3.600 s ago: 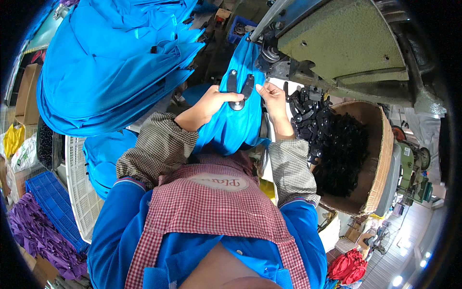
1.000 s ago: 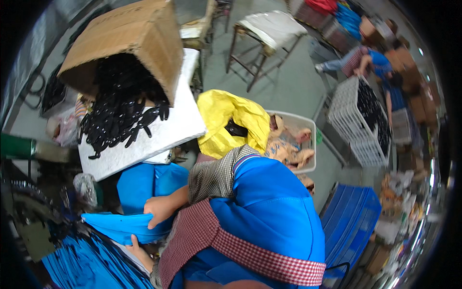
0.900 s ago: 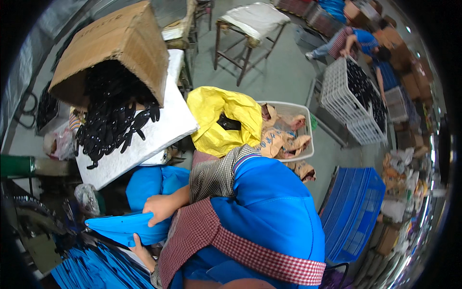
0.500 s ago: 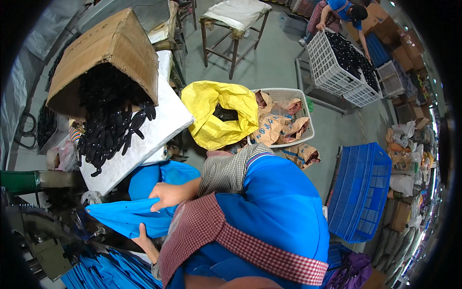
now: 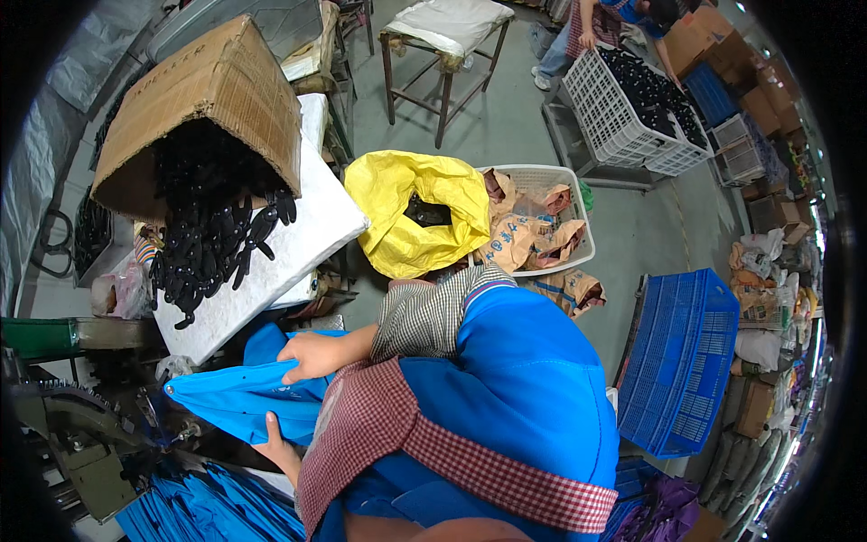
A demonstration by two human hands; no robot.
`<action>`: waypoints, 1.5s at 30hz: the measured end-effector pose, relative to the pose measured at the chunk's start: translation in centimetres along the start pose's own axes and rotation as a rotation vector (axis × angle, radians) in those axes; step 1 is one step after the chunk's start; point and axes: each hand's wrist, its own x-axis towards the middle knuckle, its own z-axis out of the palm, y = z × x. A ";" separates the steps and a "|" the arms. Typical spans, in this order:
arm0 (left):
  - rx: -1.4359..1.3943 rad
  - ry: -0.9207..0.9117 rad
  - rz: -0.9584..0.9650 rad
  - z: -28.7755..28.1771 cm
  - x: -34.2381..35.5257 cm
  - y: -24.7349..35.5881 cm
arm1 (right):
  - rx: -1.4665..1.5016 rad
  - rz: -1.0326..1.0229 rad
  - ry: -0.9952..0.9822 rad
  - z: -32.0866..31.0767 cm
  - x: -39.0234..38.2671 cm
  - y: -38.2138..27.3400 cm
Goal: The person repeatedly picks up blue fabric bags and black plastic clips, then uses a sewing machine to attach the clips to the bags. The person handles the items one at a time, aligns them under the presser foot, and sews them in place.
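Observation:
A blue cloth piece (image 5: 230, 402) is stretched between my two hands, tapering to a point at the left with a small round metal-looking dot at its tip. My right hand (image 5: 316, 354) pinches its upper edge from above, with the fingers closed on it. Lower down, my left hand (image 5: 280, 449) holds the underside, thumb up against the cloth and fingers partly hidden. More blue fabric (image 5: 264, 341) lies just beyond. Left of the cloth tip stands a dark metal machine (image 5: 90, 452). Below my left hand is a pile of folded blue cloth pieces (image 5: 208, 506).
A cardboard box (image 5: 203, 99) spills black elongated pieces (image 5: 212, 248) onto a white board (image 5: 262, 271). Beyond are a yellow sack (image 5: 388, 244), a white basket (image 5: 582, 239) with brown paper, and a stool (image 5: 447, 23). Blue crates (image 5: 673, 361) stand right; a co-worker handles a white crate (image 5: 601, 108).
My right hand has moved slightly up along the cloth, and the cloth is opened wider, showing printing near my fingers. The co-worker and the white crate have shifted a little left.

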 end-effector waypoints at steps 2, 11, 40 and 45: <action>0.020 -0.001 0.001 0.0 0.0 0.0 | 0.012 -0.002 0.016 0.0 -0.1 -0.1; 0.021 -0.010 0.019 0.1 0.2 -0.1 | -0.032 0.091 -0.016 0.0 -0.3 -0.3; -0.127 -0.054 -0.062 1.9 1.7 2.3 | 0.196 -0.156 -0.254 -0.4 6.6 0.9; -0.183 0.003 -0.174 0.4 2.5 4.4 | 0.694 0.148 -0.371 -0.6 10.2 -0.1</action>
